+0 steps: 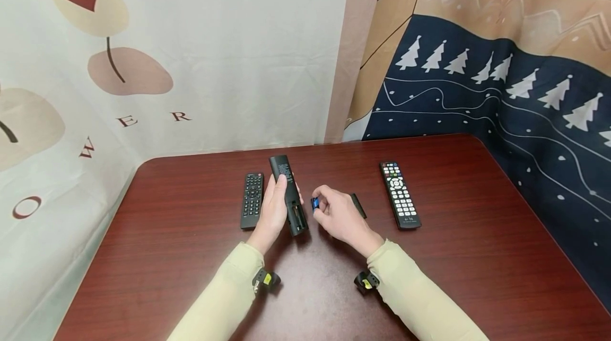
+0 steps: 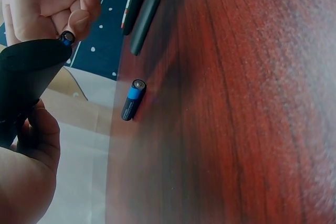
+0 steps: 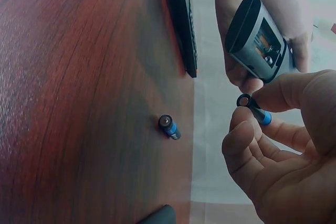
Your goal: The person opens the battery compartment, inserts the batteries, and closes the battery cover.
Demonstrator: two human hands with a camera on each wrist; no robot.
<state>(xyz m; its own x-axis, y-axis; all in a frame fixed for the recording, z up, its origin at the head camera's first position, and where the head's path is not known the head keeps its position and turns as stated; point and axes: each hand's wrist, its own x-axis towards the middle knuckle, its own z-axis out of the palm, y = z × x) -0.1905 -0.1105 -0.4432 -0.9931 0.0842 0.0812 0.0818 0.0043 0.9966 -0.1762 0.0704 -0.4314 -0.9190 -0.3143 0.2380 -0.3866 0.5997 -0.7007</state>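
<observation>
In the head view my left hand (image 1: 274, 206) grips a black remote control (image 1: 286, 182) with its back facing up. Its battery compartment (image 3: 268, 51) is uncovered, and metal contacts show inside. To the right of it, my right hand (image 1: 341, 213) pinches a blue and black battery (image 3: 257, 111) between thumb and fingers, apart from the remote. A second battery (image 2: 134, 99) lies on the table; the head view does not show it plainly. Beyond my right hand lies a dark battery cover (image 1: 358, 206), partly hidden by that hand.
A smaller black remote (image 1: 252, 200) lies just left of my left hand. Farther right lies another remote (image 1: 400, 195), its white buttons up. All rest on a reddish-brown table (image 1: 191, 272) with printed curtains (image 1: 258, 54) behind it.
</observation>
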